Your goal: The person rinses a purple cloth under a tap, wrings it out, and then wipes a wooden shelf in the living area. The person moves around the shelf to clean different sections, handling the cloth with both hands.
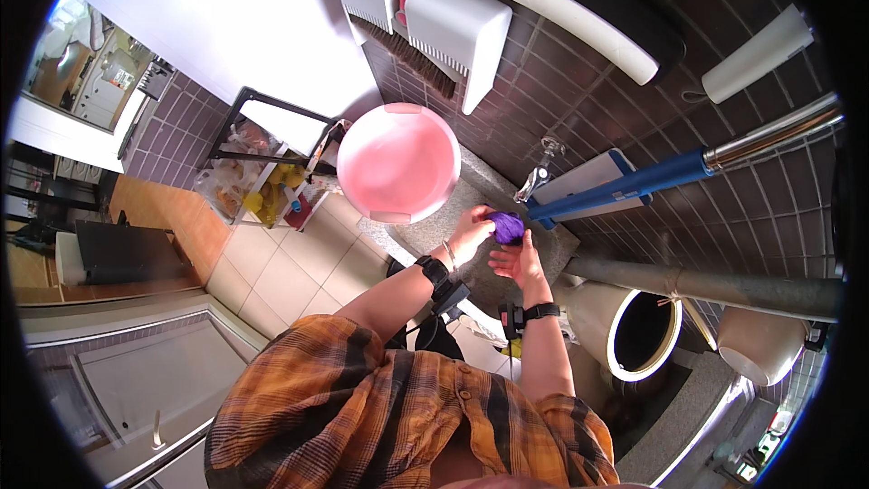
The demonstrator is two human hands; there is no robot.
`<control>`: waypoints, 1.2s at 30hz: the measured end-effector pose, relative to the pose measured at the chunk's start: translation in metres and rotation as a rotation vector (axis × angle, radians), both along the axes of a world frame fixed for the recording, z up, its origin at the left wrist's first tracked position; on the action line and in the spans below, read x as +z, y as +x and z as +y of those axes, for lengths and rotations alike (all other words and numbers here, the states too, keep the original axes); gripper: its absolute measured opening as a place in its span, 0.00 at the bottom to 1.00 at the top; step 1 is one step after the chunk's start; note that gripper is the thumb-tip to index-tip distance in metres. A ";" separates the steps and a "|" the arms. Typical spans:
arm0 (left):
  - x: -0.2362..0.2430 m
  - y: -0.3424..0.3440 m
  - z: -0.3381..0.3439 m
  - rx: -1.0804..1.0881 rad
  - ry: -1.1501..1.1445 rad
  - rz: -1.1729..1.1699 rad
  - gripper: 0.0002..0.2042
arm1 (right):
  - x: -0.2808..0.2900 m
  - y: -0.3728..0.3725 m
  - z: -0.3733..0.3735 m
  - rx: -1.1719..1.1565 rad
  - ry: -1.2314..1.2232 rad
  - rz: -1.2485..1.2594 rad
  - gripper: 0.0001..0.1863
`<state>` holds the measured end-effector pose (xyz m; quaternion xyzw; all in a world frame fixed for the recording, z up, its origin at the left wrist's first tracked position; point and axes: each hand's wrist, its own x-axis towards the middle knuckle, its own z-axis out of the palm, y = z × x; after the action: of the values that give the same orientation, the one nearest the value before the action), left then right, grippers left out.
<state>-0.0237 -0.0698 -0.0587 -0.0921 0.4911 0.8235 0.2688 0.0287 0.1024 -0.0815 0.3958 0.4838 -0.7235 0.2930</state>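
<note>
A small purple bundle [508, 227], cloth-like with a dark lower edge, is between my two hands above the grey stone sink. My left hand [469, 235] pinches its left side with thumb and fingers. On the other side my right hand [519, 260] holds it from below, thumb raised against its right edge and fingers curled under. What material it is I cannot make out. Just beyond the hands is a chrome tap [534, 179] on the tiled wall. To the left, a pink plastic basin [398, 161] sits at the sink's far end.
A blue-handled mop [625, 188] leans along the wall at right. Grey brush and dustpan [457, 27] hang above. A cream ceramic pot [579, 312] with a dark opening lies at right, under a thick pipe [706, 285]. A rack of plastic bags [258, 186] stands left of the basin.
</note>
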 end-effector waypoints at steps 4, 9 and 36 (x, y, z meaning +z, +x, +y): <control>0.013 0.014 -0.010 -0.120 0.085 -0.073 0.09 | -0.037 -0.003 -0.007 -0.308 -0.522 0.192 0.42; 0.010 0.018 -0.023 0.022 0.189 -0.208 0.07 | -0.054 -0.009 -0.006 -0.322 -0.463 0.267 0.22; -0.035 -0.030 0.030 -0.320 -0.677 0.357 0.19 | 0.030 -0.013 0.004 0.473 -0.090 0.235 0.36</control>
<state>-0.0534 -0.0401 -0.0940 0.0466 0.7811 0.5666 0.2583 0.0154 0.1061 -0.0515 0.1716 0.5608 -0.6967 0.4132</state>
